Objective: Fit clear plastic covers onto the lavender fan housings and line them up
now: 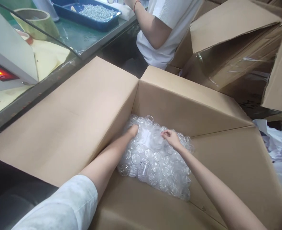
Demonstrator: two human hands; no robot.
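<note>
"Where were the clear plastic cups (pixel 152 156)?"

"Inside the open cardboard box (pixel 186 110), packed side by side in a shallow heap, near its inner walls."

"And the hands?"

"The left hand (pixel 133 130) reached in at the heap's edge, its fingertips hidden, so I couldn't tell whether it gripped anything. The right hand (pixel 171 138) hung over the far part, fingers curled toward the thumb; whether it pinched a cup was unclear."

"How would they have handled?"

"Light, I judged, thin-walled and springy, rather slick, easily dented or cracked. I'd have taken one gently around its sides, never pressing down on the rest."

"What did they look like?"

"Colourless and glossy, mostly showing round ends with lines fanning out from the centre. One near the front edge lay tilted, showing its side."
</note>
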